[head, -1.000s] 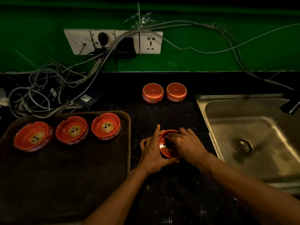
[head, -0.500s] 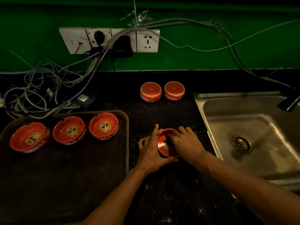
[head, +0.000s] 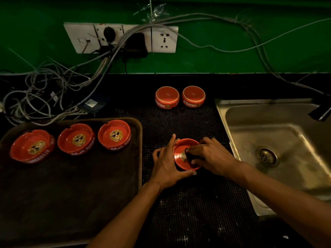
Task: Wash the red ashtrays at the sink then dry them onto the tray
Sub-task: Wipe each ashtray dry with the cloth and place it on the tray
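A red ashtray point(head: 180, 149) with a gold emblem sits upright on the black mat point(head: 179, 119), between the tray and the sink. My left hand point(head: 166, 167) cups its left and near side. My right hand point(head: 213, 156) reaches into the bowl with fingers pressing a small dark wad point(head: 192, 157), cloth or sponge, I cannot tell. Three red ashtrays point(head: 32, 146) point(head: 76, 138) point(head: 114, 134) stand upright in a row along the back of the brown tray point(head: 139, 149). Two more red ashtrays point(head: 167, 97) point(head: 193, 96) lie upside down at the mat's far edge.
A steel sink point(head: 286, 136) with a drain point(head: 267, 155) lies on the right, with a dark tap point(head: 321, 112) at its far right corner. A tangle of grey cables point(head: 44, 97) hangs from wall sockets point(head: 163, 39) behind the tray. The wall is green.
Both hands stay on the same ashtray. My right fingers have shifted a little inside the bowl, and more of the gold emblem shows. The view has drifted slightly.
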